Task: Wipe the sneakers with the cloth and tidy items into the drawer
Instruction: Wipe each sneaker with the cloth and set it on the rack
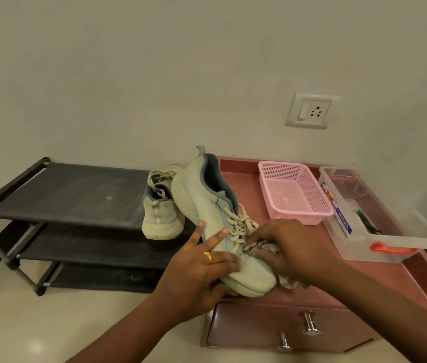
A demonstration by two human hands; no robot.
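While left hand (201,269) holds sneaker (213,205), cloth (260,248) fills right grip (294,248).

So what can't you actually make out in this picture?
Head view only:
- Cloth: mostly covered by the right hand.
- Drawer: contents behind its front.
- Second sneaker: right side behind the held sneaker.
- Clear box: items blurred through the plastic.

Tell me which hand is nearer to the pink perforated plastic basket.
Right. The right hand, gripping a patterned cloth against the beige lace-up sneaker, lies just in front of the pink perforated plastic basket; the left hand holds the sneaker's far side, further left of it.
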